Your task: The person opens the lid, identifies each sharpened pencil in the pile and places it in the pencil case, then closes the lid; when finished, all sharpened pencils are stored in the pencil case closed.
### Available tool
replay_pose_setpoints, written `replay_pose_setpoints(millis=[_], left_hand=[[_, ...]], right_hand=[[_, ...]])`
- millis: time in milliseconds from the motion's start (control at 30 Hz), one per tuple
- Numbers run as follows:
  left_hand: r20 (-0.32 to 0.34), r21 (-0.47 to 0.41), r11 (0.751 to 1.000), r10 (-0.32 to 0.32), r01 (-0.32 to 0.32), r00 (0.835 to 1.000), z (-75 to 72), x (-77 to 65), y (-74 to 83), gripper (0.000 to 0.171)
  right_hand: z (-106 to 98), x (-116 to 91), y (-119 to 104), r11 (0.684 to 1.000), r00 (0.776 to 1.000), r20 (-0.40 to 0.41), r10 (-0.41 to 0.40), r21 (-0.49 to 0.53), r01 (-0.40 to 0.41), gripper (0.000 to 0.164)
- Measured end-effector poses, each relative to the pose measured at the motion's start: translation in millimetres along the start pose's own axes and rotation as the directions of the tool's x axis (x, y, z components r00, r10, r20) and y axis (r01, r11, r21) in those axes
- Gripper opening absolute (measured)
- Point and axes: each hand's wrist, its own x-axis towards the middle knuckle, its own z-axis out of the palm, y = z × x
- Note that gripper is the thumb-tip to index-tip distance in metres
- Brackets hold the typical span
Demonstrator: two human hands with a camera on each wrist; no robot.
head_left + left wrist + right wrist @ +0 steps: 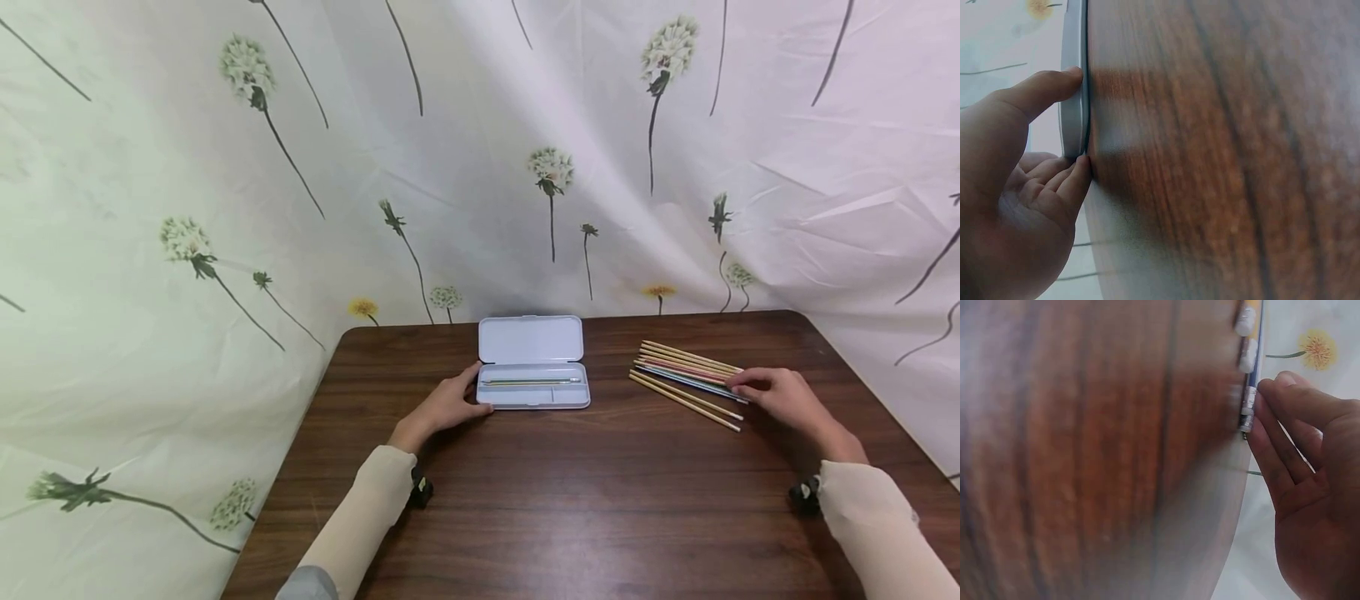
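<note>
An open white pencil case (531,398) lies at the far side of the table, its lid (531,339) folded back. Inside it is a striped pencil (528,382) with an eraser end. My left hand (444,405) grips the case's left end, thumb at the front corner and fingers round the side. To the right lies a loose fan of several pencils (675,392), plain yellowish, pink and blue, their eraser ends toward me. My right hand (783,400) pinches at the eraser end of one pencil in the group, thumb and index close together; in the right wrist view the fingertips are beside the white erasers (1247,356).
The dark wooden table (540,492) ends at a hanging cloth (480,167) printed with dandelions, close behind the case. Bare tabletop lies between case and pencils and in front of both. A small dark device sits at each wrist.
</note>
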Motion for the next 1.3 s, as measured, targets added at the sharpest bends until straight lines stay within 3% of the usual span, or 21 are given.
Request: replay_pose_setpoints(millis=[333, 1300], left_hand=[[0.001, 0.004, 1.0, -0.003, 0.003, 1.0, 2.6, 0.3, -1.7, 0.095], [0.002, -0.003, 1.0, 0.007, -0.007, 1.0, -1.1, -2.7, 2.7, 0.094]], right_hand=[[8.0, -2.9, 2.1, 0.999, 1.0, -0.016, -0.026, -0.019, 0.026, 0.012], [9.3, 6.1, -3.8, 0.995, 0.996, 0.046, -0.074, -0.07, 0.077, 0.009]])
